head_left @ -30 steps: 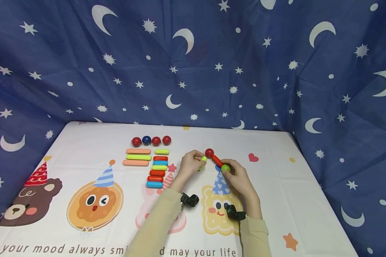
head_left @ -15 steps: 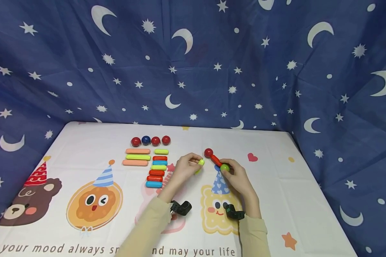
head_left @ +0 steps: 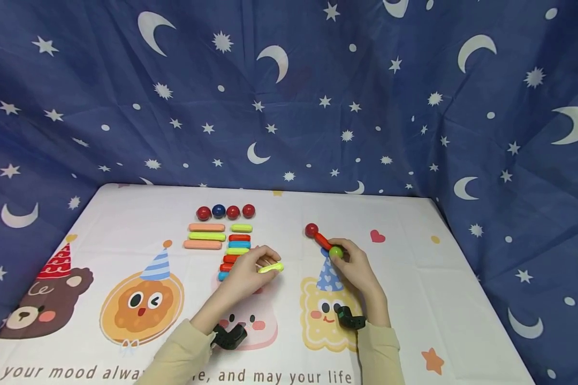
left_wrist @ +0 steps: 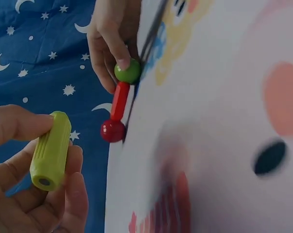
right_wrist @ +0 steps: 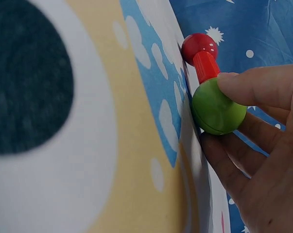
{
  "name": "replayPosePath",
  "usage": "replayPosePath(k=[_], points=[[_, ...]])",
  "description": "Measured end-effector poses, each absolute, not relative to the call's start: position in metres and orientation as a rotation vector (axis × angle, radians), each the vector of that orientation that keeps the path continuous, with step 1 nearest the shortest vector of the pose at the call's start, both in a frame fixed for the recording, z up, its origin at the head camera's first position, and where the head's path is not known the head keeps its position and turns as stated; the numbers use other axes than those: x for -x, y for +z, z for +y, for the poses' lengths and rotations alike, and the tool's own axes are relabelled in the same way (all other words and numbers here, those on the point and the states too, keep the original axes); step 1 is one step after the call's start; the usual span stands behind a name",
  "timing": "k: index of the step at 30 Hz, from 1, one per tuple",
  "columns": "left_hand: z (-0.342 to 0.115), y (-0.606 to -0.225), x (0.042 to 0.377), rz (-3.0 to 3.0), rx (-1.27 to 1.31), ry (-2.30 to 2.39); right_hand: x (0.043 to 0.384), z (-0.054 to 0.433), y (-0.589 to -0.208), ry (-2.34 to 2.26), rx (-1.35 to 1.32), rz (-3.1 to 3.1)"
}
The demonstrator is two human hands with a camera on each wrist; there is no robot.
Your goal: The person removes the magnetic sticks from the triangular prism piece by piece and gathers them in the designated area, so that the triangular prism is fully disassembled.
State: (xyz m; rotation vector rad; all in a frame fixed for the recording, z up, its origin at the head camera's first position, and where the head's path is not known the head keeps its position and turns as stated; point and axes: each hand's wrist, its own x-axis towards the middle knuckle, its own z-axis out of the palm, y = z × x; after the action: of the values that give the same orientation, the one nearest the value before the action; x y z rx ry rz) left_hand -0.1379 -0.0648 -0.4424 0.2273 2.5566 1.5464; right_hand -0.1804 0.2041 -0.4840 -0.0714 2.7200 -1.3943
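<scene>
My left hand (head_left: 249, 271) pinches a short yellow-green rod (left_wrist: 51, 150) between thumb and fingers; a dark round spot shows in its end. In the head view the hand is just right of the column of short rods, partly covering them. My right hand (head_left: 356, 263) grips a green ball (right_wrist: 219, 107) with thumb and fingers. That ball touches one end of a short red rod (head_left: 323, 241). At the rod's other end sits a red ball (head_left: 311, 230), so the three form a slanting line on the tablecloth.
Several balls, red and one blue (head_left: 219, 212), stand in a row at the back. Below them lie long rods, orange and yellow-green (head_left: 207, 236), beside a column of short rods (head_left: 240, 238). A star-patterned curtain (head_left: 289, 107) rises behind the printed tablecloth (head_left: 414, 299).
My left hand has moved away from the red ball, left and toward the front, carrying the yellow-green rod. The right hand and the joined balls and red rod stay in place.
</scene>
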Motion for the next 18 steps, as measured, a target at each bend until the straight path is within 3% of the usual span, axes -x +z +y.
replayPosePath(k=[9,18], points=[[-0.103,-0.45,0.11,2.727,-0.314,1.228,0.181,0.205,-0.489,-1.366,0.061,2.731],[-0.133,-0.461,0.104,2.868,-0.531,0.944,0.18,0.205,-0.488,-1.365,0.071,2.734]])
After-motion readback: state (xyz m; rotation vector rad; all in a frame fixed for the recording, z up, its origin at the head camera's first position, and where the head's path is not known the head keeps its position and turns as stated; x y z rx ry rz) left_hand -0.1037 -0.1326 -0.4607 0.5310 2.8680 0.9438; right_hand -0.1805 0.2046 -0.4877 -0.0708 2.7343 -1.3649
